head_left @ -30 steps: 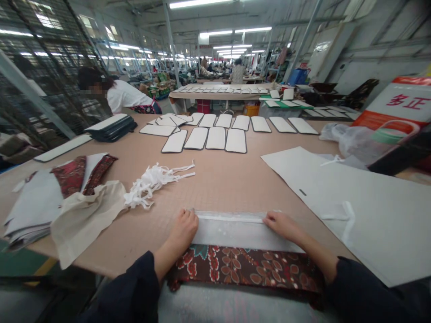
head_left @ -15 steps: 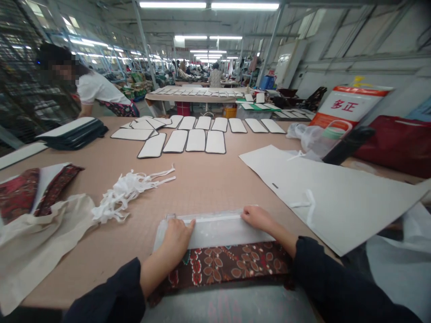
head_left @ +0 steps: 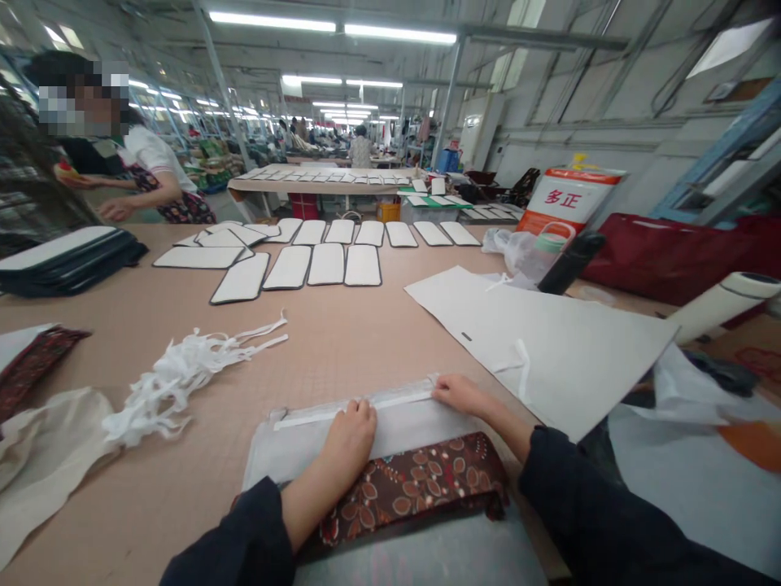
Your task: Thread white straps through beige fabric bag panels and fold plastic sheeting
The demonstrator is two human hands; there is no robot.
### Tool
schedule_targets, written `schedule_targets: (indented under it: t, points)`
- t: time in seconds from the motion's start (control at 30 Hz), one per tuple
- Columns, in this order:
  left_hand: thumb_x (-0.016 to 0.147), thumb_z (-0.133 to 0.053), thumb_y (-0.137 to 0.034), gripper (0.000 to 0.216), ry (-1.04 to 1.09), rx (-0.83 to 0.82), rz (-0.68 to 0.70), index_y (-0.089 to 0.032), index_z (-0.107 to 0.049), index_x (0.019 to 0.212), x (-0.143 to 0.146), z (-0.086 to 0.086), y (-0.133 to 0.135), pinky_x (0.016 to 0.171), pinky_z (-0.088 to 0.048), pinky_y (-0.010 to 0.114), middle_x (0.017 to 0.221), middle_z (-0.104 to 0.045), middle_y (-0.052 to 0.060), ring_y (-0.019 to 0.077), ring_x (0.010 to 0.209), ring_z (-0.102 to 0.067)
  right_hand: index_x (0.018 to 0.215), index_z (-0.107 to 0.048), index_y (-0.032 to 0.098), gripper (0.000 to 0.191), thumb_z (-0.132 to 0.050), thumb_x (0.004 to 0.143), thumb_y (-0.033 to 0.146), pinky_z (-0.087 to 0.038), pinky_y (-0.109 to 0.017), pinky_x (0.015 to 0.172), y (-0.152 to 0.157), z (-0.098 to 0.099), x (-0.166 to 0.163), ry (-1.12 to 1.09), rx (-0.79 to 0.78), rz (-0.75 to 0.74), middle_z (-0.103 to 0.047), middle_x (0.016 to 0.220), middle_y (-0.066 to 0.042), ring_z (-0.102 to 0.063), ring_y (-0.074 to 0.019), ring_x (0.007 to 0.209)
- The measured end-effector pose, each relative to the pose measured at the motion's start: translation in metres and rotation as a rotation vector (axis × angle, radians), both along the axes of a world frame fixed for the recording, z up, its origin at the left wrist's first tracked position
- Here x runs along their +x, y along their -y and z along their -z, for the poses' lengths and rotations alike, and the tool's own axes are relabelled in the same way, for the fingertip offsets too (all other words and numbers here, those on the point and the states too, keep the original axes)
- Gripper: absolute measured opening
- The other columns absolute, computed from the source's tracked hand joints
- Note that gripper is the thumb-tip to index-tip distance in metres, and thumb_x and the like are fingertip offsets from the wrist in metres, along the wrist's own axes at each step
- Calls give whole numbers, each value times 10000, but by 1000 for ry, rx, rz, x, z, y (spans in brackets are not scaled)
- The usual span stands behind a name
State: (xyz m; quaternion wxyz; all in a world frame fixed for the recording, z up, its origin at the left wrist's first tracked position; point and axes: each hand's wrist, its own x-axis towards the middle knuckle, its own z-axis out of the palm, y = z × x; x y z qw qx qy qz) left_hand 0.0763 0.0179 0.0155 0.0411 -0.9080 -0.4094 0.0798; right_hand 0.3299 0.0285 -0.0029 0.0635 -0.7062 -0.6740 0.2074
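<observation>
A narrow white strip [head_left: 308, 417] lies along the far edge of a translucent plastic sheet [head_left: 277, 453]. My left hand [head_left: 349, 443] is closed, its fingers together and pressed onto the strip near its middle. At the strip's right end, my right hand [head_left: 459, 395] is closed in a pinch on it. Dark brown fabric with a leaf and flower print [head_left: 421, 487] lies folded across the near part of the sheet, partly under my left forearm. Below the fabric shows a grey, smooth surface [head_left: 427, 549].
A tangle of white strips [head_left: 164, 387] and cream cloth [head_left: 58, 456] lie left. Several dark-edged white panels [head_left: 326, 264] lie farther back, with a stack of panels [head_left: 67, 256] at left. A large pale board [head_left: 537, 334] is at right. A co-worker [head_left: 146, 163] stands back left.
My left hand has slid right along the strip, toward my right hand, its fingers now drawn together. The view has turned right. The co-worker has straightened somewhat, both hands now showing.
</observation>
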Motion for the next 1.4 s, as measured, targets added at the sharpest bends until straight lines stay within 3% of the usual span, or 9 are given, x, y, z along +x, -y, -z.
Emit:
schedule_targets:
  t: [0.2, 0.47, 0.7, 0.87, 1.0, 1.1, 1.3, 1.4]
  points:
    - [820, -361, -41, 351, -23, 13, 0, -96, -493, 1141, 2, -2, 0, 706, -490, 380, 1045, -535, 155, 259, 943, -516, 735, -631, 131, 171, -476, 738, 203, -313, -199, 517, 3, 4, 21, -48, -13, 97, -625, 642, -27, -523, -119, 599]
    - [823, -353, -48, 337, -44, 27, 8, -94, -507, 1120, 4, -2, 1, 695, -489, 371, 1019, -546, 150, 253, 915, -526, 730, -623, 132, 150, -484, 699, 182, -294, -206, 512, -4, 11, 16, -2, -16, 119, -635, 699, -41, -525, -125, 636]
    - [813, -346, -45, 337, -8, 32, 2, -94, -511, 1103, 2, 0, 1, 710, -454, 390, 1016, -541, 162, 267, 915, -512, 706, -622, 135, 87, -553, 684, 183, -325, -230, 528, -8, -6, 19, 101, -48, 47, -628, 667, -49, -542, -152, 610]
    - [822, -348, -59, 317, 54, 50, 4, -112, -519, 1083, 0, 4, 4, 752, -429, 388, 997, -543, 140, 254, 919, -503, 882, -601, 131, 196, -429, 792, 104, -374, -298, 703, 5, -16, -25, 183, 108, -44, -610, 911, -138, -548, -218, 842]
    - [828, -343, -63, 316, 67, 24, -11, -101, -513, 1091, 0, 3, 7, 742, -449, 371, 1017, -544, 130, 243, 914, -512, 981, -570, 184, 244, -398, 829, 99, -362, -293, 824, 27, -4, -77, 146, 275, -366, -571, 1024, -87, -488, -203, 967]
    - [833, -333, -63, 307, 68, -19, -16, -84, -521, 1075, -21, 2, 8, 771, -454, 355, 1041, -543, 135, 236, 956, -505, 985, -566, 161, 250, -399, 818, 78, -382, -319, 822, 38, 7, -76, 147, 359, -503, -572, 997, -93, -489, -216, 940]
    - [809, -301, -12, 368, 109, -10, -246, -94, -541, 1075, -118, 11, 12, 890, -406, 319, 1128, -541, 131, 201, 1053, -488, 1092, -554, 186, 366, -359, 812, 53, -348, -326, 918, 47, 20, 1, 14, 334, -340, -547, 1128, -92, -452, -205, 1065]
    - [803, -280, -16, 402, 143, 19, -286, -107, -549, 1089, -146, 11, 8, 930, -375, 299, 1163, -538, 113, 183, 1070, -490, 1110, -551, 173, 374, -359, 809, 61, -309, -306, 960, 49, 19, 16, -39, 328, -303, -532, 1163, -87, -426, -190, 1107]
